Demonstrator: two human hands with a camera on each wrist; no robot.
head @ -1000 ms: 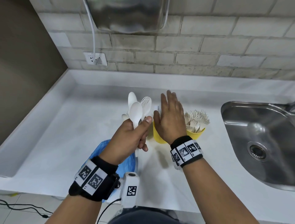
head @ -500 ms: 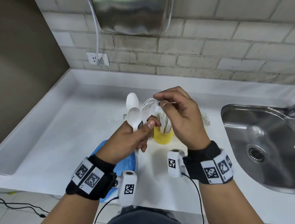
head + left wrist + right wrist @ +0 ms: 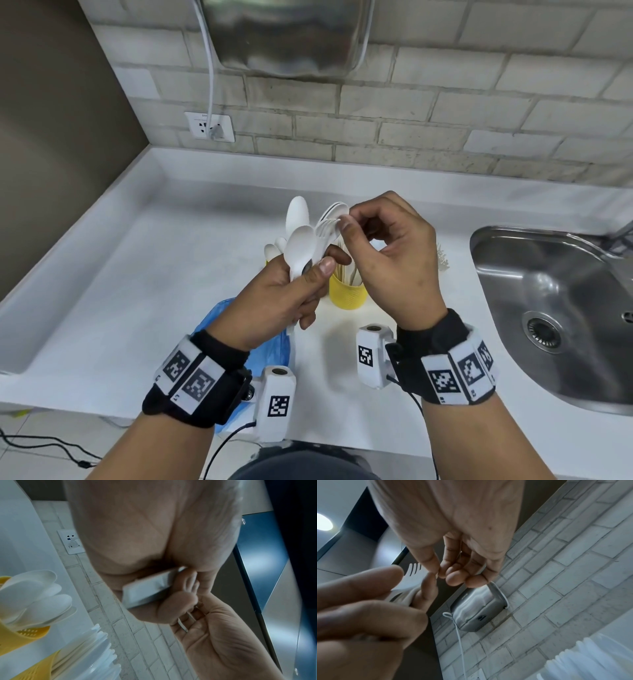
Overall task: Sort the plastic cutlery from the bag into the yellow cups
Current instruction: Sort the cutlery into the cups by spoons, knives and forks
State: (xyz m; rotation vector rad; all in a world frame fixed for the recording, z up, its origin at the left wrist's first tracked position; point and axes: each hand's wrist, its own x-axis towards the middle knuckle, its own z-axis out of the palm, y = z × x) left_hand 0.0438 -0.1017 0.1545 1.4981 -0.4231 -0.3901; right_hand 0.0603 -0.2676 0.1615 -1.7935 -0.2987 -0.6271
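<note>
My left hand (image 3: pixel 317 270) grips a bundle of white plastic cutlery (image 3: pixel 301 245), spoons and a fork, held upright above the counter. Their handles (image 3: pixel 147 589) stick out below the curled fingers in the left wrist view. My right hand (image 3: pixel 344 222) pinches the head of the fork (image 3: pixel 413 572) in that bundle with thumb and index finger. A yellow cup (image 3: pixel 347 293) holding knives stands just behind the hands. A second yellow cup (image 3: pixel 25 639) with spoons stands to its left. Fork tips (image 3: pixel 442 257) of a third cup peek out past my right hand. The blue bag (image 3: pixel 270 346) lies under my left wrist.
A steel sink (image 3: pixel 561 308) is sunk into the white counter (image 3: pixel 137 291) at the right. A metal hand dryer (image 3: pixel 291 37) hangs on the brick wall above, its cord running to a socket (image 3: pixel 209 126). A raised counter lip runs along the left.
My right hand left the middle cup, where it lay flat a second ago, rose to the bundle and closed thumb and index on the fork's head. The left hand stayed put.
</note>
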